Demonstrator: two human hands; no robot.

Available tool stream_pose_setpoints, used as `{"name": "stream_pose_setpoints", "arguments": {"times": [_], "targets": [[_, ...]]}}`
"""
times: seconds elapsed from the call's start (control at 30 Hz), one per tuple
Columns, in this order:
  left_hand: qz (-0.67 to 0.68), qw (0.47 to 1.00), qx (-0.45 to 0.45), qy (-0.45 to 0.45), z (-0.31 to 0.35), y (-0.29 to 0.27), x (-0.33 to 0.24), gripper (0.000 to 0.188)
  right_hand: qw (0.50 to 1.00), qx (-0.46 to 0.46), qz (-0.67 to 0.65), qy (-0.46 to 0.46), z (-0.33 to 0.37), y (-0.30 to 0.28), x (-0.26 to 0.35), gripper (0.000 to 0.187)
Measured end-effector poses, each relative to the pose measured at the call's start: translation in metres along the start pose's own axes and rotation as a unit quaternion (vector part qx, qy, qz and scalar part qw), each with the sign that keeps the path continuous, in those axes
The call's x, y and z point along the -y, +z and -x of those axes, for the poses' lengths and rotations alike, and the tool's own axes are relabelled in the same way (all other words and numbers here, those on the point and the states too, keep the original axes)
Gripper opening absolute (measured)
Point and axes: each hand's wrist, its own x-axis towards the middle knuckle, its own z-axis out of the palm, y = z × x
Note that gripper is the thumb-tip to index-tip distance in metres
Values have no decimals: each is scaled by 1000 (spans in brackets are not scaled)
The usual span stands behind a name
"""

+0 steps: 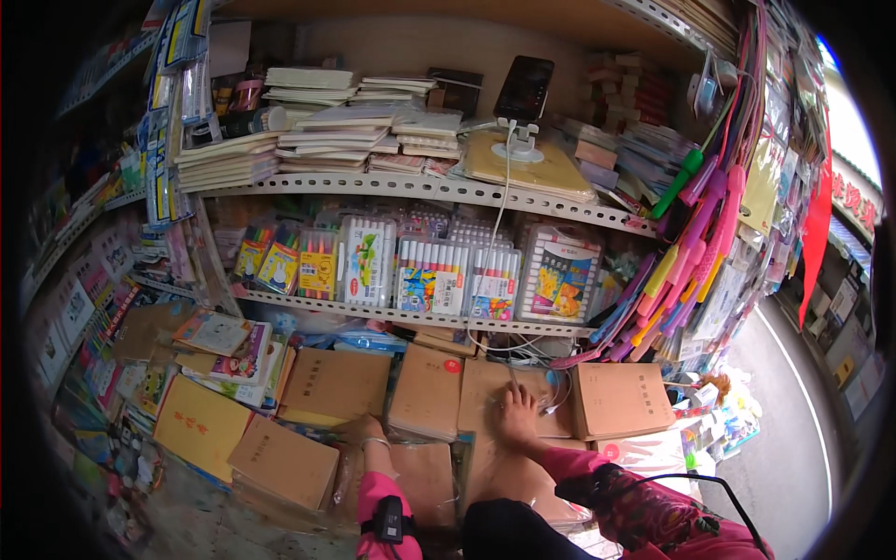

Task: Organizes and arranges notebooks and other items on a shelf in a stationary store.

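My right hand lies on a brown-covered notebook, its fingers stretched over the cover and a thin white cable beside them. My left hand is at the near edge of another stack of brown notebooks; its fingertips are too small and shaded to tell whether they grip an edge. Between the two hands stands a brown notebook stack with a red round sticker. Below my left wrist lie more brown notebooks in clear wrap.
Right of my right hand is a thick brown notebook stack. To the left lie a yellow notebook and a brown one. Marker sets line the shelf ahead; a phone stands above. Colourful pens or straps hang at right.
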Motion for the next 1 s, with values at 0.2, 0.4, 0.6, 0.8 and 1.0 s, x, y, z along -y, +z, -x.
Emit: {"name": "stream_pose_setpoints", "arguments": {"times": [0.2,0.4,0.6,0.8,1.0], "targets": [[40,998,48,5,2,-7,-1,88,1000,-10,-11,-6,-1,-4,0,37],[456,819,332,-105,-9,-47,-26,52,1000,7,-6,1,-1,-5,2,38],[628,710,298,-114,-7,-68,-32,49,1000,14,-28,-5,0,2,-6,42],[704,681,161,-119,-40,-9,-11,56,998,4,40,-45,1,-3,-3,51],[632,753,99,-154,-21,-4,-13,67,997,75,36,-1,-3,-10,10,47]]}}
